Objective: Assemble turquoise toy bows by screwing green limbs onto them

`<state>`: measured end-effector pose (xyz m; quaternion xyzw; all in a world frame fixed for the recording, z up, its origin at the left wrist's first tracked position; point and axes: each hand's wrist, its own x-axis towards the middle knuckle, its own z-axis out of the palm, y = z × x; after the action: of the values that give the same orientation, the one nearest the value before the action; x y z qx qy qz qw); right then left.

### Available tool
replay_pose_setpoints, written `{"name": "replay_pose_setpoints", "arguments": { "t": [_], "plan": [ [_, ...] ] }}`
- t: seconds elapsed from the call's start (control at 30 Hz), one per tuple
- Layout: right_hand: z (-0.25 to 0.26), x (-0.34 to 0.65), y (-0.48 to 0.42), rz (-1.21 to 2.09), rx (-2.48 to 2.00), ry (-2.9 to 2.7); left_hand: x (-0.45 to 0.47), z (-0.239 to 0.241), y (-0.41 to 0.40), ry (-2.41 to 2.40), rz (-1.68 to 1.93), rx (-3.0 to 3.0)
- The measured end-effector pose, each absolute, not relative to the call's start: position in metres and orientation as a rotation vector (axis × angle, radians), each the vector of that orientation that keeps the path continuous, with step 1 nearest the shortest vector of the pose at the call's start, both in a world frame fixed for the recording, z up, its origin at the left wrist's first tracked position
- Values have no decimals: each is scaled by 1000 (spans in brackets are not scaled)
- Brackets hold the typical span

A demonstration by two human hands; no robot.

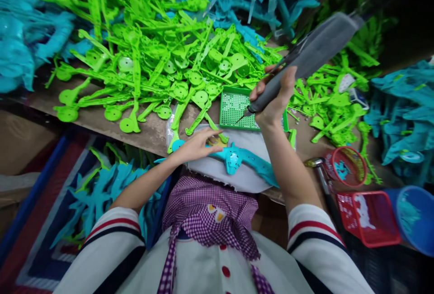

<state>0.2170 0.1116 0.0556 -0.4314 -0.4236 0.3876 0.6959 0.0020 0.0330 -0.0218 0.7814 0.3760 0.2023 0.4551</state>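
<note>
My right hand (pixel 274 99) is wrapped round a grey electric screwdriver (pixel 307 56), whose tip points down at a small green tray (pixel 233 109) of screws. My left hand (pixel 196 145) lies with fingers stretched flat on a blue plastic part (pixel 237 158). That part rests on a white pad (pixel 244 174) at the bench's near edge. A small yellowish piece sits under my left fingertips; I cannot make out what it is.
A big heap of green plastic parts (pixel 152 54) covers the bench (pixel 149 133). Blue parts (pixel 20 45) pile at the left, back and right. Two red baskets (pixel 368 217), a blue tub (pixel 415 217) and a hammer (pixel 322 174) stand at the right. More blue parts (pixel 98 190) lie below the bench.
</note>
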Motion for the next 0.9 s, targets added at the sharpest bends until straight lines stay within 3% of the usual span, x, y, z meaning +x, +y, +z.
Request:
{"name": "replay_pose_setpoints", "arguments": {
  "t": [0.2, 0.37, 0.53, 0.77, 0.9],
  "plan": [
    [70, 199, 68, 964, -1022, -1241, 16, -2, 40, 933, 790, 1701],
    [85, 184, 50, 958, -984, -1233, 48, 21, 39, 695, 762, 1536],
    [80, 192, 46, 986, -924, -1177, 76, 15, 21, 1149, 1198, 1530],
    [68, 210, 45, 919, -975, -1198, 73, 11, 46, 584, 756, 1461],
    [68, 222, 56, 851, -979, -1206, 104, 10, 57, 840, 1007, 1409]
  ]
}}
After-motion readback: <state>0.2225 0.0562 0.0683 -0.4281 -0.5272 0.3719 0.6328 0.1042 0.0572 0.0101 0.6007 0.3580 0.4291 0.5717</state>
